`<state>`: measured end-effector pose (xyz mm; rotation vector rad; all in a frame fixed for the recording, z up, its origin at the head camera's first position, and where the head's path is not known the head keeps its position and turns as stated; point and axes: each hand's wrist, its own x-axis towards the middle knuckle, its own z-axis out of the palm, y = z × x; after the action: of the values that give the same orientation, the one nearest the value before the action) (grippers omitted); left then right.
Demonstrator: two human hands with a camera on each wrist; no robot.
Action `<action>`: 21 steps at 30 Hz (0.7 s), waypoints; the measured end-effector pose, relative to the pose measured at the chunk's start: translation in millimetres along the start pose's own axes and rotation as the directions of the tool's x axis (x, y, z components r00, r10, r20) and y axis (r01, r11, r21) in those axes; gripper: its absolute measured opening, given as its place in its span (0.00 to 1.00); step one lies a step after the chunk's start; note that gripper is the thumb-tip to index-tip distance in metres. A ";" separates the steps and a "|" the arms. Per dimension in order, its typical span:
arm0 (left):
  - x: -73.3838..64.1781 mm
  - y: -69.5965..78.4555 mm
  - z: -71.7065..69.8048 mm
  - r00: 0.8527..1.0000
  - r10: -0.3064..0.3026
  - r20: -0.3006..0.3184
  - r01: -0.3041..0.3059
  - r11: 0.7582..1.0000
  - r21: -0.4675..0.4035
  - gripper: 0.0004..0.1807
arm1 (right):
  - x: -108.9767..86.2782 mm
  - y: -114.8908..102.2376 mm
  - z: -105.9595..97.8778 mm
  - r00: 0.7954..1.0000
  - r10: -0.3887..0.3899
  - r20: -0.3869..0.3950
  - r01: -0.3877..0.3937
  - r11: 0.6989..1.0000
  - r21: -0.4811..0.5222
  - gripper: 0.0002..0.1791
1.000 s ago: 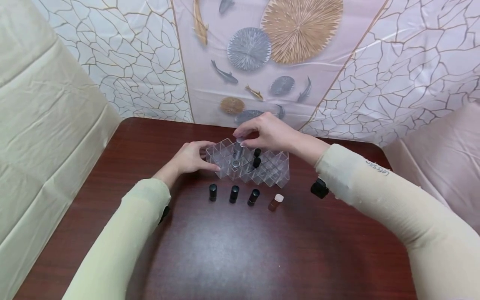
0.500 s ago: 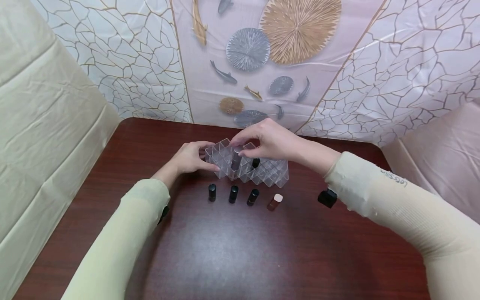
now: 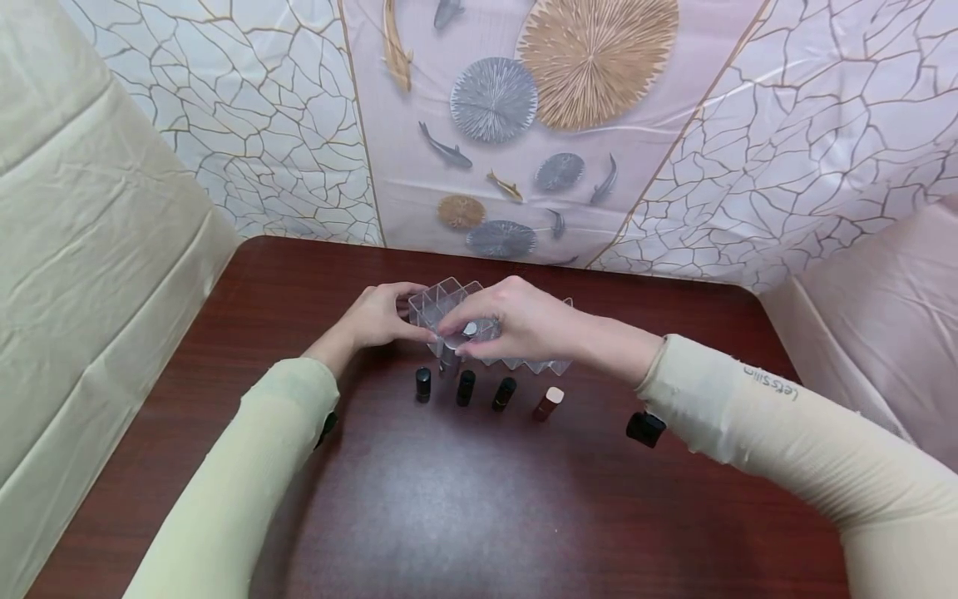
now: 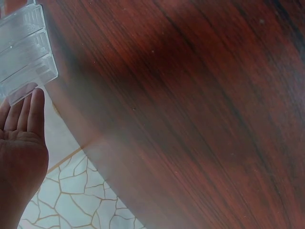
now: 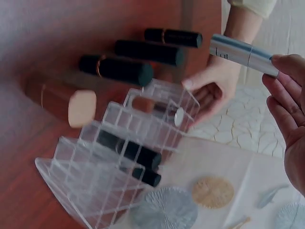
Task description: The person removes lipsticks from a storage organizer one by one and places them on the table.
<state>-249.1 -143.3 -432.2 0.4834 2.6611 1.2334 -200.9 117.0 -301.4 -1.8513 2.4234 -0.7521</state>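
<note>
My right hand [image 3: 516, 320] pinches a silver lipstick tube [image 5: 238, 51] near one end between thumb and fingers. In the head view that tube hangs over the front edge of a clear, many-celled lipstick organizer [image 3: 441, 298]. My left hand [image 3: 382, 316] grips the organizer's left end, thumb on the front side and fingers behind. The left wrist view shows those fingers [image 4: 36, 112] against the clear plastic. Inside the organizer stand a silver-topped lipstick [image 5: 177, 117] and two black lipsticks [image 5: 138, 152], which my right hand hides in the head view.
Along the organizer's front, three black lipsticks [image 3: 466, 388] and a brown one with a pale top [image 3: 549, 403] stand in a row on the dark red wooden table [image 3: 419, 499]. A patterned cloth backdrop [image 3: 299, 125] rises behind the table.
My right hand has carried the silver lipstick tube from above the organizer toward me and slightly left, to its front edge. The left hand and the organizer stay put.
</note>
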 end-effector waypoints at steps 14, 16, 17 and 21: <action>-1.2 0.9 -0.6 1.000 -0.015 0.002 0.015 0.999 0.039 0.50 | -7.9 -12.4 53.3 1.000 -0.008 0.009 0.007 0.999 0.043 0.13; -1.2 1.5 -1.0 1.000 -0.013 -0.004 0.013 0.999 0.046 0.50 | -8.9 -13.8 60.0 1.000 -0.007 0.016 0.007 0.999 0.031 0.13; -1.1 1.6 -1.0 1.000 -0.013 -0.005 0.013 0.999 0.047 0.50 | -9.3 -14.5 63.3 1.000 -0.006 0.021 0.006 1.000 0.024 0.13; -0.7 2.2 -1.2 1.000 -0.014 -0.004 0.014 0.999 0.039 0.50 | -11.6 -17.4 76.7 0.999 0.003 0.042 -0.003 1.000 0.009 0.14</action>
<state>-248.3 -143.0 -429.7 0.4677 2.6914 1.1814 -159.9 95.9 -366.1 -1.8405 2.3925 -0.7158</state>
